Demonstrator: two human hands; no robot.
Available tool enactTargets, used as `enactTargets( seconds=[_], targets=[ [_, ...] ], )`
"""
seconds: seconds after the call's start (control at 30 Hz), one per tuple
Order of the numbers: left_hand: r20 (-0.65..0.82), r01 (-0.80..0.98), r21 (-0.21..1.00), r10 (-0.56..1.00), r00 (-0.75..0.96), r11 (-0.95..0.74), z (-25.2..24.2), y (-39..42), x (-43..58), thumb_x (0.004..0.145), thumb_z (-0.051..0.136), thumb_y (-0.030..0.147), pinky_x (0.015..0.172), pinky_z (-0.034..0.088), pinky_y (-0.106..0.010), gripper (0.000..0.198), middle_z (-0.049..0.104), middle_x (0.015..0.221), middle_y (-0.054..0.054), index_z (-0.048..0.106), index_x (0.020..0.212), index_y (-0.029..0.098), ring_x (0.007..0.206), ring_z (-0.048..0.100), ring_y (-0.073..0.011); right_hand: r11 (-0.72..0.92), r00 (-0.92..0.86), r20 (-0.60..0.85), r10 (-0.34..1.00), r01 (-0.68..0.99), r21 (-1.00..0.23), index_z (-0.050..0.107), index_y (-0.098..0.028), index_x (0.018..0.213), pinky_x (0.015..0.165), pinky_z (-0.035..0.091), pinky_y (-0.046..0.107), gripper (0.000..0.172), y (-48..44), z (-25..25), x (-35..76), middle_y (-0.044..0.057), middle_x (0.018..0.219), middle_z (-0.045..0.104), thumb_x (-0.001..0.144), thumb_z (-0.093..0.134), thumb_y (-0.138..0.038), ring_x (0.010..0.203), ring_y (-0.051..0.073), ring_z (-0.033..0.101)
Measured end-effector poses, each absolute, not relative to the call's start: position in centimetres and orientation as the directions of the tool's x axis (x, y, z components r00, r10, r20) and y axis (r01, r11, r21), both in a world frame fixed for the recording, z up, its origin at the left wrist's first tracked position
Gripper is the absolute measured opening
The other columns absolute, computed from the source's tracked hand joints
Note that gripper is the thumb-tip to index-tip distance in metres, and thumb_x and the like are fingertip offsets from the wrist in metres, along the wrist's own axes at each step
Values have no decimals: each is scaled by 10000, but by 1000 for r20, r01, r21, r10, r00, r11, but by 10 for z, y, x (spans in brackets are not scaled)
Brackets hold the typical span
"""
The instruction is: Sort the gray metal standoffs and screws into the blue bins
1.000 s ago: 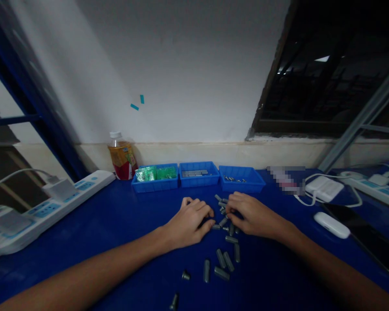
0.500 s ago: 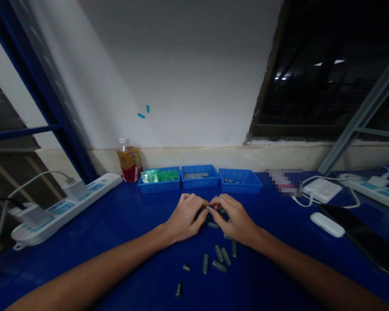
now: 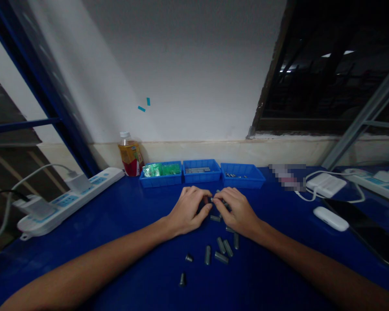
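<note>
My left hand [image 3: 190, 210] and my right hand [image 3: 239, 212] meet fingertip to fingertip above the blue table. Between them is a small metal piece [image 3: 211, 200], mostly hidden by the fingers. My right thumb and forefinger pinch it; my left thumb and forefinger curl around its other end. Below and beside my right hand lie several grey metal cylinders, among them one upright in the view [image 3: 208, 255] and one slanted [image 3: 221, 258]. Two headed metal pieces, like short bolts, lie nearer me: one [image 3: 189, 258] and another [image 3: 182, 279].
Three blue bins line the wall: the left bin [image 3: 162, 181] with green packets, the middle bin [image 3: 201, 177] with metal rods, the right bin [image 3: 243, 181] with small metal parts. A bottle [image 3: 129, 155], power strip [image 3: 74, 201], white case [image 3: 330, 219] and phone [image 3: 366, 233] flank them.
The view has tilted slightly, shifting the scene up and a little right. My left thumb and forefinger have loosened apart somewhat around the metal piece; my right pinch stays.
</note>
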State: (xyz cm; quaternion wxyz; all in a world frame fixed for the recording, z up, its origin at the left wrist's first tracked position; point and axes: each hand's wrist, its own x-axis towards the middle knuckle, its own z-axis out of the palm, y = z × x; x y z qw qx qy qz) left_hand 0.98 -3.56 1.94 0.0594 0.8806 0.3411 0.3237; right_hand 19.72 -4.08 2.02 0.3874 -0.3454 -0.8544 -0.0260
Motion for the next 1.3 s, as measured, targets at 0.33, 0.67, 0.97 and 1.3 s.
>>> enactTargets(
  seconds=[0.33, 0.67, 0.97, 1.3],
  targets=[
    [546, 583, 268, 619, 564, -767, 20, -37, 9, 905, 430, 282, 811, 322, -374, 170, 627, 856, -36, 553, 967, 183, 888, 506, -194, 764, -499, 641, 583, 605, -225, 545, -185, 871, 686, 373, 324, 112, -42, 19, 200, 46, 761, 599, 907, 462, -252, 733, 184, 535],
    [446, 587, 252, 630, 636, -770, 18, -30, 10, 960, 306, 303, 785, 375, -349, 310, 600, 804, -39, 566, 860, 168, 827, 524, -181, 805, -598, 652, 467, 592, -33, 569, -166, 943, 707, 376, 332, 149, -40, 25, 205, 78, 861, 641, 927, 425, -204, 789, 193, 556],
    [352, 575, 246, 625, 697, -780, 8, 18, 34, 906, 427, 210, 821, 452, -305, 246, 587, 985, -56, 564, 1110, 200, 919, 571, -181, 280, -133, 737, 663, 957, -79, 618, -144, 940, 738, 361, 369, 285, 35, 38, 285, 121, 858, 646, 896, 467, -383, 861, 279, 539],
    [314, 467, 120, 480, 819, -876, 14, 9, 38, 874, 471, 174, 836, 433, -313, 310, 569, 1034, -56, 559, 1163, 249, 975, 551, -193, 506, -338, 650, 681, 858, -84, 625, -179, 906, 774, 355, 348, 191, 2, 28, 250, 75, 878, 648, 881, 503, -323, 899, 243, 523]
  ],
)
